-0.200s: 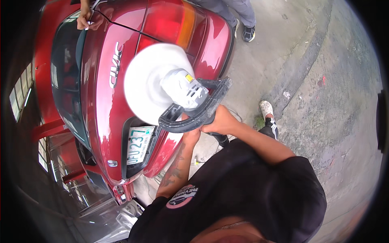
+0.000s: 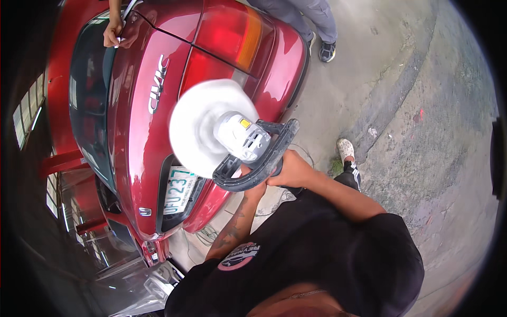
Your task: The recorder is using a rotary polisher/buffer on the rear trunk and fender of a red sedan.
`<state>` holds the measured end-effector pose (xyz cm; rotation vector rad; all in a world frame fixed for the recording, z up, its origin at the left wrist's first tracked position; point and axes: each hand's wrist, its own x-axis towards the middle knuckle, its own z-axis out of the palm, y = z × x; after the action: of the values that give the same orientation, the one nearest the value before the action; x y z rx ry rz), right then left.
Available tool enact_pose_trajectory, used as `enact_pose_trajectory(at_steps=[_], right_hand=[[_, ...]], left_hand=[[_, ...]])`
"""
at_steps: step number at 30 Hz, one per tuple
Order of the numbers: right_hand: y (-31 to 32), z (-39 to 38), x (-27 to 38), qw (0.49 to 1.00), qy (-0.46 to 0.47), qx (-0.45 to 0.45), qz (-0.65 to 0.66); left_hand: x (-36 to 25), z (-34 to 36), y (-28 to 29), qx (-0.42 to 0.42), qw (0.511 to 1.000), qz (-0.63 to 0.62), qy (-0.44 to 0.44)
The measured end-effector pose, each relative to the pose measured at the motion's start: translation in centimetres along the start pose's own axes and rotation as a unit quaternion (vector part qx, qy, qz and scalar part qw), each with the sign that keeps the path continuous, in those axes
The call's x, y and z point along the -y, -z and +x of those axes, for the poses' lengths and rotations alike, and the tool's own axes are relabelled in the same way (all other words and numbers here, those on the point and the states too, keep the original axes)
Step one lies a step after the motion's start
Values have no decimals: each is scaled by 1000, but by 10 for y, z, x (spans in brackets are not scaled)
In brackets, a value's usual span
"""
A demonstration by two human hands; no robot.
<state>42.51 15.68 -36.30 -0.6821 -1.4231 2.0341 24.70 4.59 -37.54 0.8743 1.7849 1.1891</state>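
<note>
A white-and-black power polisher (image 2: pixel 243 141) fills the middle of the head view, its round white pad (image 2: pixel 193 127) blurred over the rear of a glossy red car (image 2: pixel 132 158), beside the red tail light (image 2: pixel 222 45). Whether the pad touches the paint I cannot tell. My right hand (image 2: pixel 290 170) grips the tool behind its black loop handle (image 2: pixel 232 179). My left hand (image 2: pixel 253 185), partly hidden by that handle, is also closed on the polisher. The licence plate (image 2: pixel 177 191) lies just left of my forearms.
A co-worker's hand (image 2: pixel 113 33) holds something small and white at the trunk's upper left edge. Grey-trousered legs (image 2: pixel 317 24) stand beyond the bumper. My foot in a white clog (image 2: pixel 345 149) is on stained concrete (image 2: pixel 433 132). Cables (image 2: pixel 206 234) lie below the bumper.
The polisher and both my hands sit lower and slightly further right in the view, uncovering more of the trunk and tail light. The co-worker's hand also appears a little lower.
</note>
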Motion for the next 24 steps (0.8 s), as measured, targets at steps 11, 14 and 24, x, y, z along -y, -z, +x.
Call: enact_pose_trajectory(at_steps=[11,14,24], right_hand=[[36,2,85,948,128,-6,-290],[50,-2,106,942,145,-79,-292],[17,-4,169,911,62,111,-392]], left_hand=[[-94,22,-48,92,946,-309,-28],[-126,43,-79,119,932,-342,20],[-138,-8,-65,28,946,-314,-69]])
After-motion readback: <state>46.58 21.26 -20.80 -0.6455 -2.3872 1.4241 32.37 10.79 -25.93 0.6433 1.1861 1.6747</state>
